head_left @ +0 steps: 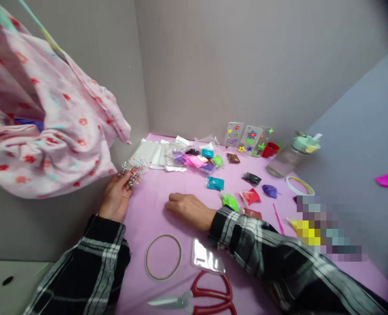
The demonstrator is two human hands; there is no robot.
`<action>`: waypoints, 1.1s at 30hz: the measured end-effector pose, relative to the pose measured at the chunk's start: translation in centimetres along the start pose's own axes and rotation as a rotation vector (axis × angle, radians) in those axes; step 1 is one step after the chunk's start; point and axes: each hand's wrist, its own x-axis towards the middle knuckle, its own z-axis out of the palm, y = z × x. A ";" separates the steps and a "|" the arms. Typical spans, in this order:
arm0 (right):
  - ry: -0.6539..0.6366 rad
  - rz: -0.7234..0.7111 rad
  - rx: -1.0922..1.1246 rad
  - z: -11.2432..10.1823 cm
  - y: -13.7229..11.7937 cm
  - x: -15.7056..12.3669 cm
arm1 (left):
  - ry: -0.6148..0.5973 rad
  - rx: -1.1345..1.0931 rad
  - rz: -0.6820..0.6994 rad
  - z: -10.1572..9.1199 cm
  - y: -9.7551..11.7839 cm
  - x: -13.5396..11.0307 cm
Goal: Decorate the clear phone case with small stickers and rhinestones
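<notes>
My left hand [116, 197] is at the left edge of the pink table [154, 205], fingers closed on a sheet of small coloured gem stickers [135, 168]. My right hand [189, 209] lies palm down on the table near the middle, fingers loosely curled, holding nothing. Small packets of coloured clay lie just beyond it: a teal one [214, 183], a green one [230, 201], a red one [251, 196]. A thin ring [163, 257] and a clear phone case [207, 258] lie in front of my right forearm.
Red-handled scissors [200, 297] lie at the near edge. Clear bags with clay [194, 158] sit further back, decorated phone cases [249, 138] lean on the wall, and a bottle [292, 155] lies at right. A pink flowered cloth [46, 122] hangs at left.
</notes>
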 end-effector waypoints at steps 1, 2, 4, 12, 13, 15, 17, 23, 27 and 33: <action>0.009 0.040 -0.026 0.1 0.1 0.3 | -0.003 0.010 0.005 0.0 -0.1 0.0; 0.016 0.071 -0.042 0.2 0.2 0.7 | -0.005 0.024 0.013 0.0 -0.3 0.0; 0.015 0.105 -0.061 0.4 0.1 1.7 | -0.008 0.069 0.034 0.0 -0.7 0.1; -0.073 0.074 0.002 -1.4 0.1 0.5 | -0.123 0.447 0.154 -0.1 -2.5 0.0; -0.069 0.099 0.015 -2.0 0.5 -0.5 | -0.121 0.511 0.192 -0.2 -2.4 -0.1; -0.031 0.198 0.024 -3.2 1.2 -3.0 | -0.096 0.639 0.302 -0.1 -1.7 -0.4; 0.012 0.332 0.014 -4.1 1.5 -5.7 | -0.083 0.745 0.419 0.2 -0.9 -1.0; -0.026 0.560 0.033 -3.8 -0.8 -13.2 | -0.465 0.911 0.425 3.4 -1.4 -5.2; -0.035 0.634 0.110 -2.5 -2.5 -15.0 | -0.759 1.015 0.365 5.7 -4.6 -8.2; 0.120 0.681 0.184 -3.2 -2.3 -18.3 | -0.922 1.110 0.348 6.8 -6.3 -9.4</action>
